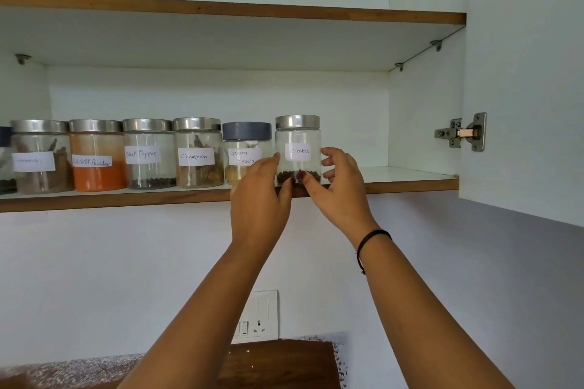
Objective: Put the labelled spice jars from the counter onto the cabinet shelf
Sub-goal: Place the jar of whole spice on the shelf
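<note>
We see a clear jar of bright orange powder [98,164], a slate-grey plastic lid [246,131], a brown-edged white cabinet shelf [410,172] and a speckled grey counter [79,369].

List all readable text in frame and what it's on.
"Cloves": right-end jar
"Garam Masala": grey-lidded jar
"Cinnamon": bark jar
"Black Pepper": peppercorn jar
"chilli Powder": orange-powder jar, first word blurred
Leftmost label: too blurred to read
</note>
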